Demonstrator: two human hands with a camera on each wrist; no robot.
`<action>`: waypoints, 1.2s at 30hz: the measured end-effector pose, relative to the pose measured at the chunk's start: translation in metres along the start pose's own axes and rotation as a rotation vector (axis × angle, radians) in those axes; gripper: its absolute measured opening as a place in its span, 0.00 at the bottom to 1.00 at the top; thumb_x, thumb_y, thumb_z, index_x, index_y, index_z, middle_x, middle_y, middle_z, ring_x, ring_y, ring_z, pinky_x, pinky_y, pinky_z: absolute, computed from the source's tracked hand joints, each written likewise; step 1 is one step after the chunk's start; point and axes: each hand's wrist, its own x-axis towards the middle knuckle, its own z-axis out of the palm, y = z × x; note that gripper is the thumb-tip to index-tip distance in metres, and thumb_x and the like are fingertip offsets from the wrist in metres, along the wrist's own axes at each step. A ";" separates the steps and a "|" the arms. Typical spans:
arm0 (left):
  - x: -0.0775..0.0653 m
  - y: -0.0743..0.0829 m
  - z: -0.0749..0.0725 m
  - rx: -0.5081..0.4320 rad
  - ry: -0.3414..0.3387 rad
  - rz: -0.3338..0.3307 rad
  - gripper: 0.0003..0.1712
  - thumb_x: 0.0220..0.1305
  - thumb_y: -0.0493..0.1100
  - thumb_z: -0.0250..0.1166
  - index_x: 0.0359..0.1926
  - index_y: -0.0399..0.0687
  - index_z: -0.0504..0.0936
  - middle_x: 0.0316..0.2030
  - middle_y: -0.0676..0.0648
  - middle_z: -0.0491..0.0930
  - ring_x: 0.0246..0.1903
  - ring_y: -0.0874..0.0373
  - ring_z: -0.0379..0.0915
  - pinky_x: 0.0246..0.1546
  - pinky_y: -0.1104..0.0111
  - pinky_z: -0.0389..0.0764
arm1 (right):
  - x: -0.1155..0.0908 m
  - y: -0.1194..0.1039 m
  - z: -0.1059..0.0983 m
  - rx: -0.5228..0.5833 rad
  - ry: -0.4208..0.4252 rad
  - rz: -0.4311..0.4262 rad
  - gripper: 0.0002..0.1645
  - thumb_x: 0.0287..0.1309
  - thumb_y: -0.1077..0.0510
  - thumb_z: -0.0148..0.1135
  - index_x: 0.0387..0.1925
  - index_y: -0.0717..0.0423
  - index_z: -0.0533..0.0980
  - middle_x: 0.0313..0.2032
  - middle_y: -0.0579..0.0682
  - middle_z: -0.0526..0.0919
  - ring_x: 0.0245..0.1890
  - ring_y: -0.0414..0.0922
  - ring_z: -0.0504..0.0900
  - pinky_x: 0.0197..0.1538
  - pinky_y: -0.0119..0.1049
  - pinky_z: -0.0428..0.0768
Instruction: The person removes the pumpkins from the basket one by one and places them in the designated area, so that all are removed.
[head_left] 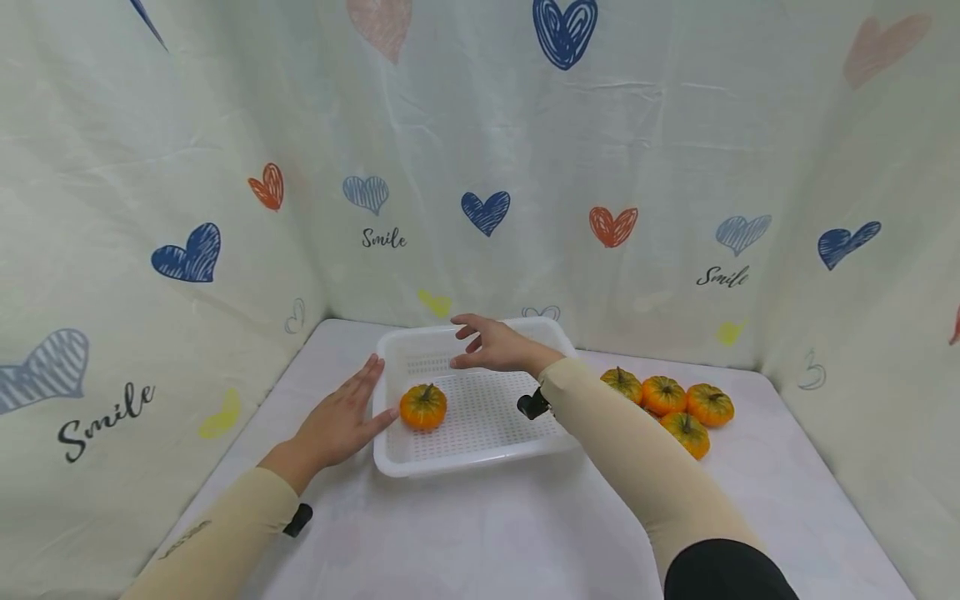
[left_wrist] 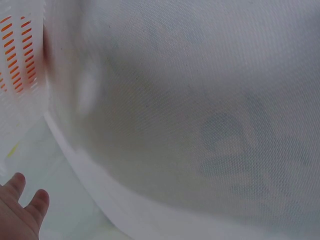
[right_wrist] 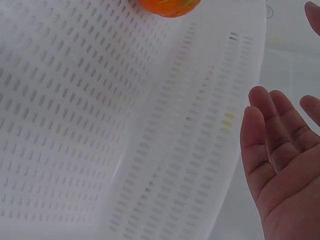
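A white perforated plastic basket (head_left: 480,458) stands on the table, holding one small orange-and-green pumpkin (head_left: 423,407) near its left end. My left hand (head_left: 341,425) rests against the basket's left rim with its fingers extended. Over the back part of the basket hovers my right hand (head_left: 495,344), fingers loosely bent and apart, nothing held. In the right wrist view that hand (right_wrist: 285,155) is beside the basket wall (right_wrist: 185,135), and the pumpkin (right_wrist: 170,4) shows at the top edge. Only fingertips of the left hand (left_wrist: 20,210) appear in the left wrist view.
Several more small pumpkins (head_left: 686,432) sit in a cluster right of the basket, partly hidden behind the right sleeve (head_left: 637,450). A white cloth (head_left: 480,533) covers the table. Curtains (head_left: 480,125) printed with hearts hang at the back and sides.
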 end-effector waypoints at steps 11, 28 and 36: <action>-0.004 0.008 -0.006 -0.028 0.031 0.011 0.51 0.71 0.67 0.52 0.78 0.38 0.46 0.78 0.39 0.44 0.74 0.40 0.48 0.68 0.44 0.59 | 0.018 0.014 0.033 -0.001 -0.121 0.016 0.49 0.55 0.47 0.75 0.74 0.48 0.61 0.63 0.53 0.74 0.55 0.48 0.78 0.52 0.38 0.82; -0.003 0.004 -0.003 -0.001 0.002 -0.012 0.51 0.71 0.67 0.51 0.79 0.40 0.43 0.78 0.41 0.41 0.74 0.42 0.46 0.69 0.44 0.57 | 0.028 0.020 0.067 -0.011 -0.238 0.036 0.48 0.51 0.46 0.77 0.72 0.45 0.65 0.60 0.51 0.75 0.53 0.45 0.78 0.59 0.43 0.77; -0.001 0.002 -0.001 -0.001 0.003 -0.016 0.52 0.71 0.67 0.51 0.79 0.41 0.43 0.78 0.41 0.41 0.75 0.42 0.45 0.69 0.45 0.57 | 0.030 0.018 0.066 -0.029 -0.282 0.041 0.47 0.52 0.46 0.76 0.72 0.46 0.66 0.60 0.50 0.75 0.56 0.45 0.76 0.61 0.44 0.75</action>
